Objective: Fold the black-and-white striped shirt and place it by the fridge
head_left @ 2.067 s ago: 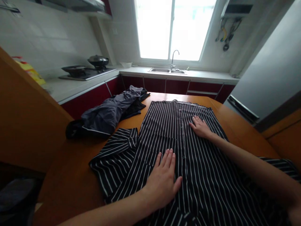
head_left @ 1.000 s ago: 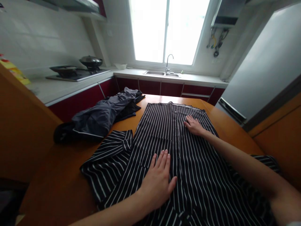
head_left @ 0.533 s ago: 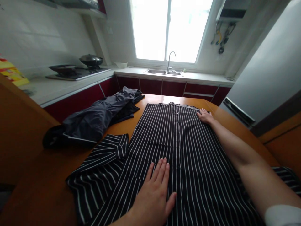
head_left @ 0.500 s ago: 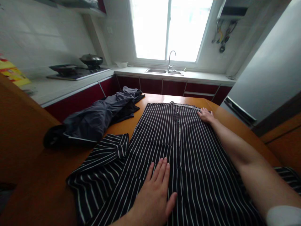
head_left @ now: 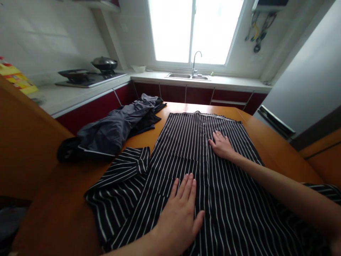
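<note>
A black shirt with white stripes (head_left: 229, 199) lies spread out, buttoned front up, on the wooden table (head_left: 277, 156). Its hem points away from me, and one sleeve (head_left: 119, 188) is bent out to the left. My left hand (head_left: 178, 213) rests flat on the shirt beside the chest pocket, fingers stretched and thumb apart. Farther off, my right hand (head_left: 221, 145) lies on the cloth just right of the button line, fingers extended. Neither hand grips the fabric. The right sleeve is partly hidden under my right forearm.
A heap of grey and black clothes (head_left: 114, 124) lies along the table's left side. Beyond are a counter with a sink (head_left: 178, 75), a stove (head_left: 90, 81) with two pans, and a yellow bottle (head_left: 17, 78). A silver fridge (head_left: 306, 74) stands at the right.
My right hand has moved from the shirt's far right edge inward and nearer, to beside the buttons. My left hand stays flat at about the same place on the shirt.
</note>
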`<state>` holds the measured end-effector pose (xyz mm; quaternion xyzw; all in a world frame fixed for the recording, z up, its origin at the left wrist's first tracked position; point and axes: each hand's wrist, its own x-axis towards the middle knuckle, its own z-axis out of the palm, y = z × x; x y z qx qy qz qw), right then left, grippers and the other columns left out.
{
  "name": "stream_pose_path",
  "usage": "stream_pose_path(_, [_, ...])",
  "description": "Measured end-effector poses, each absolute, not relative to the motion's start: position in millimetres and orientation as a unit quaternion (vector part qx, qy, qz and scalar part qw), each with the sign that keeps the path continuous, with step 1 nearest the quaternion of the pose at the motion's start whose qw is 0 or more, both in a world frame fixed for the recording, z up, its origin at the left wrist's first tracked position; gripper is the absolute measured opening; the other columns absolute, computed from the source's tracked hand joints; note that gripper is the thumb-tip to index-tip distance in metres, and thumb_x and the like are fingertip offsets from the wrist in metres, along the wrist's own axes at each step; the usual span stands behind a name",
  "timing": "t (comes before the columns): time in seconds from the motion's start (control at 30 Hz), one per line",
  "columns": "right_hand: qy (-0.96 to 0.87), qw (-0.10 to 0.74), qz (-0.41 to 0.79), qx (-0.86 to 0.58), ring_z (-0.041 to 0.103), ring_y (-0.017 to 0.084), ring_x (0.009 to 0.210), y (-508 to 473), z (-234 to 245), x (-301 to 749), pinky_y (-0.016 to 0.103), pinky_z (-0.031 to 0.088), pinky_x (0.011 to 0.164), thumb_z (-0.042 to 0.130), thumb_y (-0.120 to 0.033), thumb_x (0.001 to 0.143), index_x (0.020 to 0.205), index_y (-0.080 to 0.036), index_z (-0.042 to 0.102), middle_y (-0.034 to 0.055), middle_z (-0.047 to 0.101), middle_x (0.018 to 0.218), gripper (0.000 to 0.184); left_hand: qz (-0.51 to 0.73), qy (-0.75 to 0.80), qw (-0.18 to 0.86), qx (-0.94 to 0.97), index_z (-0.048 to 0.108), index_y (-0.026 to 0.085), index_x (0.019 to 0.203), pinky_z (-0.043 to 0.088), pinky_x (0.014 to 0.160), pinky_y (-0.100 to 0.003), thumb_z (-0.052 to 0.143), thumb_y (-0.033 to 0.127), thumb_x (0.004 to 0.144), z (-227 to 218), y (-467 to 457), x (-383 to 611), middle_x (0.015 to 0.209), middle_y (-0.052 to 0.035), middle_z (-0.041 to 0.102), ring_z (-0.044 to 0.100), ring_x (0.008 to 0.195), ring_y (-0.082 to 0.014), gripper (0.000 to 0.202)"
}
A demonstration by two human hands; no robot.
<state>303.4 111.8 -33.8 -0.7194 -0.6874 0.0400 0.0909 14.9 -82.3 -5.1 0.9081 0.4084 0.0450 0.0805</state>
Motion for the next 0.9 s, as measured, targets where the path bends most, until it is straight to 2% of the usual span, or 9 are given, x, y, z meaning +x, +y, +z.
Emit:
stream_pose_path(0.27, [-0.676, 0.071, 0.037, -0.733, 0.015, 0.028, 0.154, 125, -28, 300, 0.052, 0.012, 0.123, 0.024, -0.054, 0.101, 0.157, -0.012, 0.032, 0.0166, 0.02, 0.166, 0.07, 0.05, 0.407, 0.094, 0.907, 0.022, 0.008, 0.16, 0.012, 0.126, -0.052, 0.03, 0.053, 0.102, -2, -82, 14, 0.166, -0.0136, 0.009, 0.005, 0.154, -0.0296, 0.073])
stream_pose_path(0.4, [-0.683, 0.09, 0.028, -0.724, 0.014, 0.029, 0.154, 117, -23, 293, 0.056, 0.011, 0.122, 0.02, -0.054, 0.102, 0.157, -0.015, 0.032, 0.0159, 0.022, 0.166, 0.068, 0.066, 0.406, 0.095, 0.907, 0.022, 0.009, 0.16, 0.011, 0.127, -0.05, 0.03, 0.053, 0.102, -3, -83, 14, 0.166, -0.0126, 0.011, 0.005, 0.155, -0.0289, 0.073])
stream_pose_path(0.57, [-0.759, 0.098, 0.049, -0.641, 0.008, 0.026, 0.155, 136, -13, 251, 0.052, 0.008, 0.123, 0.013, -0.058, 0.102, 0.158, -0.015, 0.027, 0.0123, 0.017, 0.167, 0.072, 0.078, 0.405, 0.087, 0.907, 0.022, 0.008, 0.16, 0.01, 0.127, -0.05, 0.03, 0.054, 0.102, -9, -83, 14, 0.167, -0.0125, 0.01, 0.003, 0.155, -0.0284, 0.074])
stream_pose_path(0.77, [-0.712, 0.056, 0.072, -0.696, 0.011, 0.029, 0.154, 203, -17, 220, 0.052, 0.009, 0.123, 0.019, -0.059, 0.102, 0.158, -0.007, 0.024, 0.0195, 0.014, 0.166, 0.076, 0.091, 0.405, 0.091, 0.905, 0.017, 0.011, 0.161, 0.01, 0.127, -0.049, 0.029, 0.055, 0.103, -13, -85, 11, 0.167, -0.0106, 0.005, 0.001, 0.155, -0.0269, 0.074])
stream_pose_path(0.9, [-0.68, 0.057, 0.067, -0.728, 0.011, 0.03, 0.154, 247, -19, 227, 0.054, 0.009, 0.122, 0.019, -0.06, 0.101, 0.158, -0.007, 0.024, 0.0199, 0.014, 0.166, 0.078, 0.096, 0.4, 0.107, 0.905, 0.015, 0.012, 0.162, 0.013, 0.127, -0.051, 0.033, 0.056, 0.101, -10, -85, 12, 0.167, -0.01, 0.006, 0.001, 0.155, -0.028, 0.077])
